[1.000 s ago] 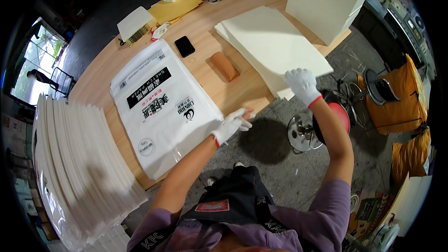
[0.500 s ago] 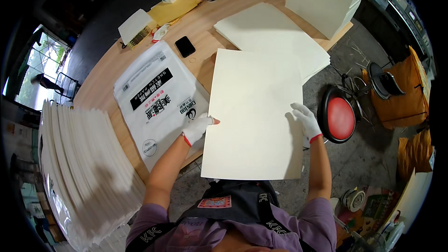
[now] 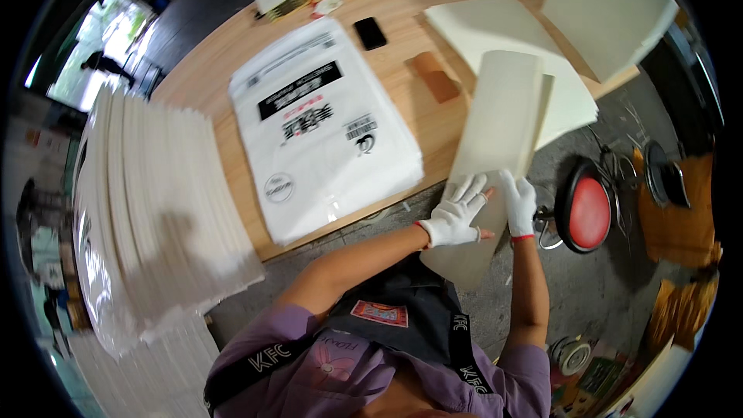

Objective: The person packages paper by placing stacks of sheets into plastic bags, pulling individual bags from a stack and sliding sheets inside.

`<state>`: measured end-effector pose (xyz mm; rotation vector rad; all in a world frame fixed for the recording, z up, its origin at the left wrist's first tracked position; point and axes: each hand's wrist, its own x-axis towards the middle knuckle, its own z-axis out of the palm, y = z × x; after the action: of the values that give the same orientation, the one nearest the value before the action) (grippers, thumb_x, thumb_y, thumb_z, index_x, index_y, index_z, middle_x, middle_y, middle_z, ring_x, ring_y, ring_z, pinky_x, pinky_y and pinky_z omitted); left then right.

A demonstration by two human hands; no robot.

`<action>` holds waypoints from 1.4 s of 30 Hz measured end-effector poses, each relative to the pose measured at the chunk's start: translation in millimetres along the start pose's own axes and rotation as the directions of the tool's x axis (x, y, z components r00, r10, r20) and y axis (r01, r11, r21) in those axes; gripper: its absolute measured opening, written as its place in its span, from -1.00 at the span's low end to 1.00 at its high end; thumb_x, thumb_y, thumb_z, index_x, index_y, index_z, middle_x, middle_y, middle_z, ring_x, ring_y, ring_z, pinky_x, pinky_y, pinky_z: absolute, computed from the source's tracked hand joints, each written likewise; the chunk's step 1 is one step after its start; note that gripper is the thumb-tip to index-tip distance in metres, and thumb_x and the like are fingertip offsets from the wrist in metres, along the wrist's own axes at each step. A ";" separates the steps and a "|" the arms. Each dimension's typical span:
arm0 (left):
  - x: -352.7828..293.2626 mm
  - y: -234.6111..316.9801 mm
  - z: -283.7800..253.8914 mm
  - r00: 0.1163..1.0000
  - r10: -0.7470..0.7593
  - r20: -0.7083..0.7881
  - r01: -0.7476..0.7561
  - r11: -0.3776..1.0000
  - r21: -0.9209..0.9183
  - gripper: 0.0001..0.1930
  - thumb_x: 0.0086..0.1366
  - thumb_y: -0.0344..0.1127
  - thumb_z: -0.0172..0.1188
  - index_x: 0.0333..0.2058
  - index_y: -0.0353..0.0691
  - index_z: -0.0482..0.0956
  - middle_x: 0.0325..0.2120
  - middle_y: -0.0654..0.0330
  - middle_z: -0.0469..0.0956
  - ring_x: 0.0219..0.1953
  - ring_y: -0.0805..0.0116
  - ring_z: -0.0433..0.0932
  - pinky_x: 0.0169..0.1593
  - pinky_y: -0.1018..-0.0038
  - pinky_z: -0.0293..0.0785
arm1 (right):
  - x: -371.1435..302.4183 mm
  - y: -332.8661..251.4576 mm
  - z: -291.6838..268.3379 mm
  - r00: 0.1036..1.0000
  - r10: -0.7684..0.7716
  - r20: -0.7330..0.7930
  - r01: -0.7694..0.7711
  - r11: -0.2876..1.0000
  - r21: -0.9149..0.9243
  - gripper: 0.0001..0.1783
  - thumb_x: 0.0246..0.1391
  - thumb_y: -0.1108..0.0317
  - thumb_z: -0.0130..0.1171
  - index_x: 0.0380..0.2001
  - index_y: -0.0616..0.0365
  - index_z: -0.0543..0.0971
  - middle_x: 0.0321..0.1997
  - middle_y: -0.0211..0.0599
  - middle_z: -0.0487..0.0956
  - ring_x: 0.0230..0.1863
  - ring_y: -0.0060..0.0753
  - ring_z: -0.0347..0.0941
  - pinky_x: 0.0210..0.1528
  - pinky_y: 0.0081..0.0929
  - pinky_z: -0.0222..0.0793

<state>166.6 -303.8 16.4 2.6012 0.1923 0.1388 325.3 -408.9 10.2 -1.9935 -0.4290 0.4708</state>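
Cream-white paper sheets [image 3: 495,124] stand tilted and bowed in front of me, looking narrow from here. Their far end is over the table's front part and their near end reaches my apron. My left hand [image 3: 458,215], in a white glove with bare thumb and finger tips, lies spread against the face of the paper. At the right edge of the sheets, my gloved right hand [image 3: 520,205] grips them, its fingers partly hidden. Behind them a stack of similar paper [image 3: 557,70] rests on the table. A white printed paper package [image 3: 309,162] lies left of my hands.
On the wooden table [image 3: 395,85] are a black phone [image 3: 370,33], a brown flat piece [image 3: 436,77] and a standing paper stack [image 3: 604,15]. Bagged paper stacks [image 3: 162,209] rise at left. A red-seated stool [image 3: 588,213] stands at right, near an orange-brown bag [image 3: 677,224].
The paper has gone from facing me broadly to tilted and bowed, seen narrow. My left hand has moved right, from its left edge onto its face. The view has shifted, uncovering the brown piece.
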 end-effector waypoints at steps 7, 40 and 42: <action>-142.5 -102.5 -92.6 0.817 -0.539 -0.205 0.534 0.841 -0.085 -0.71 0.13 -0.22 0.31 -0.19 -0.16 0.53 -0.22 0.09 0.54 -0.12 0.10 0.50 0.01 0.23 0.39 | -22.3 -17.4 -0.4 0.981 -0.188 0.051 0.194 0.968 -0.161 -0.49 0.14 0.02 0.18 -0.53 0.35 0.55 -0.69 -0.20 0.47 -0.63 -0.58 0.31 -0.51 -0.43 0.25; -110.0 -10.3 -210.0 0.916 -0.095 -0.390 -0.070 0.919 -0.388 -0.85 0.25 -0.41 0.14 -0.21 -0.25 0.58 -0.27 0.06 0.61 -0.21 0.33 0.59 -0.13 0.42 0.51 | -130.8 -225.9 139.2 0.380 -0.139 0.914 0.921 -0.037 -0.389 -0.79 0.11 0.18 0.00 -0.39 -0.07 0.61 -0.29 -0.23 0.60 -0.27 -0.19 0.56 -0.35 -0.16 0.45; -117.7 19.0 -216.8 0.950 -0.143 -0.279 -0.001 0.888 -0.460 -0.86 0.22 -0.47 0.15 -0.23 -0.27 0.58 -0.27 0.07 0.60 -0.21 0.32 0.59 -0.14 0.43 0.50 | -125.2 -222.4 166.5 0.420 -0.141 0.896 0.905 -0.011 -0.426 -0.81 0.10 0.21 0.02 -0.35 -0.06 0.60 -0.27 -0.23 0.59 -0.24 -0.20 0.54 -0.28 -0.17 0.43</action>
<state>23.3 -231.7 204.8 2.0867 0.3246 0.5017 112.8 -247.1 156.8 -2.2679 -2.5442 0.2861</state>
